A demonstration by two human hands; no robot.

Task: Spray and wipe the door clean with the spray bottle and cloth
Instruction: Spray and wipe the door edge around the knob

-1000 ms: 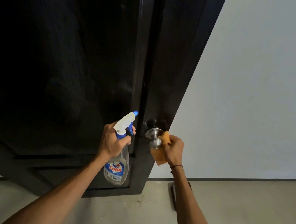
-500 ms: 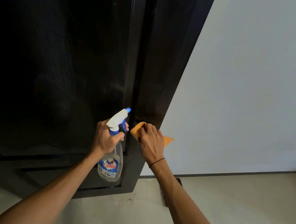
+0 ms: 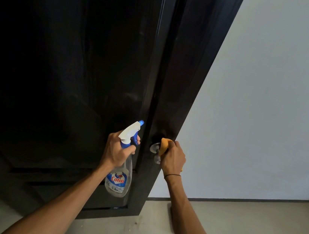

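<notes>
— Hands first: what is gripped by each?

— Spray bottle [image 3: 121, 168] is gripped at its neck by the left hand [image 3: 119, 149], fingers curled round it under the white and blue trigger head, which is pointed toward 1 o'clock. An orange cloth [image 3: 164, 146] is bunched in the right hand [image 3: 173, 157] and pressed against the metal door knob [image 3: 154, 150].

— Where is the door placed?

— Door [image 3: 66, 76] is seen filling the view from 9 to 12 o'clock, dark and glossy. Its knob edge is found just at 3 o'clock of the bottle.

— And the surroundings?

— Wall [image 3: 268, 112], pale and plain, is seen at 3 o'clock of the door; a light floor [image 3: 253, 228] is spread at 5 o'clock. A thin dark band [image 3: 172, 175] is worn on the right wrist
</notes>
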